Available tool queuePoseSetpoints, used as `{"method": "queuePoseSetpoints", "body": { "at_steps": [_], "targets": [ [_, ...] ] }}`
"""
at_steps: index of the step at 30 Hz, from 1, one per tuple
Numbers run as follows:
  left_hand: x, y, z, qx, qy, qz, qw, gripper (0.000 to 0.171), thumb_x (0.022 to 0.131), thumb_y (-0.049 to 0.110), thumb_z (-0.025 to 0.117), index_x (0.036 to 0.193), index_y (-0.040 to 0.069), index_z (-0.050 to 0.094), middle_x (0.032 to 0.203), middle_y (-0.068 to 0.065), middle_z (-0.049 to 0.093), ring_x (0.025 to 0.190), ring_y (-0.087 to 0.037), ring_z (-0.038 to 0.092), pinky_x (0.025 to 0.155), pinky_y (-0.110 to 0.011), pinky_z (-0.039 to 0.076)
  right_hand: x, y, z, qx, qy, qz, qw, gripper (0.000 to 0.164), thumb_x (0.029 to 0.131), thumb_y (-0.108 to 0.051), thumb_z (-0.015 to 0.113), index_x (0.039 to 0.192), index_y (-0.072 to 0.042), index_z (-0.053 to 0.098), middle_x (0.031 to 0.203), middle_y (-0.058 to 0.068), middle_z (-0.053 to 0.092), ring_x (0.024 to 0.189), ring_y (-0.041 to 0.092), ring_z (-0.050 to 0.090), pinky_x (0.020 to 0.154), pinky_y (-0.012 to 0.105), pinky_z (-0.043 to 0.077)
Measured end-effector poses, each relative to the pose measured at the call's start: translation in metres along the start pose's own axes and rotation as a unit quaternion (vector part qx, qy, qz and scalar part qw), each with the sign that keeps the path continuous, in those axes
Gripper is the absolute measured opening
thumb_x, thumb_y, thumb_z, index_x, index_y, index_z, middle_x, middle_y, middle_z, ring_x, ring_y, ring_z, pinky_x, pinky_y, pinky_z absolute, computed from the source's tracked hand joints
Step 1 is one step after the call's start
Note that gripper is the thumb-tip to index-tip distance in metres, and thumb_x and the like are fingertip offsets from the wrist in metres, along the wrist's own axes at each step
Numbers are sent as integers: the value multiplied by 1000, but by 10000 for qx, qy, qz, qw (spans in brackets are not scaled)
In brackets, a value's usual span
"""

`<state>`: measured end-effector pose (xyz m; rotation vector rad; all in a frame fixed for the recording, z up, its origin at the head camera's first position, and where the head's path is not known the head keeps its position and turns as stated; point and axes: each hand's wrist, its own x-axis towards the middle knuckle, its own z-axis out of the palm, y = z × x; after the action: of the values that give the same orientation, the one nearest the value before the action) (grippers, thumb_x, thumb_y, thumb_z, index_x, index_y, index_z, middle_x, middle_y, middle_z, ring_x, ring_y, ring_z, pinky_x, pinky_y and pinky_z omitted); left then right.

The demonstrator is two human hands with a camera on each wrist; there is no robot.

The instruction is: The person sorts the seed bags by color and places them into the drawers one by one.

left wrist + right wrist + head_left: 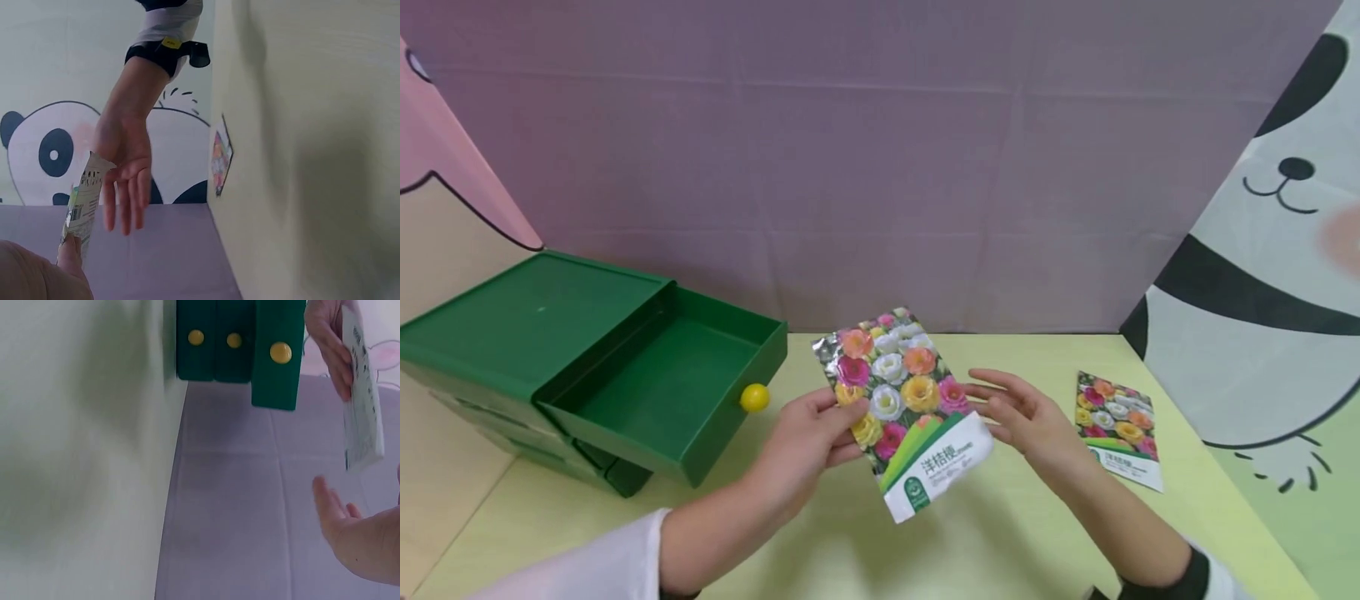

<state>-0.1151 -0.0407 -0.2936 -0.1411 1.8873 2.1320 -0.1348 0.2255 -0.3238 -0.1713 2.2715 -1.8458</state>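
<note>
A flower seed packet (895, 392), printed with colourful blooms above a white and green lower band, is held tilted above the table. My left hand (816, 433) pinches its left edge, thumb on the printed front and fingers behind. Beside the packet's right edge is my right hand (1030, 421), its fingers extended; in the right wrist view a gap shows between this hand (359, 534) and the packet (362, 412). A second seed packet (1118, 429) with the same print lies on the table to the right.
A green drawer cabinet (535, 317) stands at the left, its top drawer (730, 408) pulled out, with a yellow knob (755, 397). Two lower drawers with yellow knobs show in the right wrist view. Purple cloth (880, 167) hangs behind the pale table (925, 558); a panda-printed panel (1262, 367) borders the right.
</note>
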Motion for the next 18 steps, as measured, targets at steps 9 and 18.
{"method": "queuePoseSetpoints", "body": {
  "at_steps": [9, 18],
  "targets": [
    [-6, 31, -34, -571, 392, 233, 9973, 41, 100, 22, 54, 132, -2, 51, 101, -8, 72, 82, -11, 72, 76, -21, 58, 16, 26, -39, -984, 374, -159, 9943, 62, 103, -35, 45, 151, -2, 25, 155, 23, 29, 139, 21, 41, 113, 40, 37],
    [-13, 47, -82, -1478, 764, 449, 9850, 36, 96, 32, 60, 123, 12, 52, 100, 6, 73, 83, -7, 70, 73, -16, 56, 43, 85, -133, -3795, 860, 1216, 9131, 99, 96, -55, 47, 147, 16, 2, 147, 47, 3, 135, 63, 7, 109, 72, 15]
  ]
}}
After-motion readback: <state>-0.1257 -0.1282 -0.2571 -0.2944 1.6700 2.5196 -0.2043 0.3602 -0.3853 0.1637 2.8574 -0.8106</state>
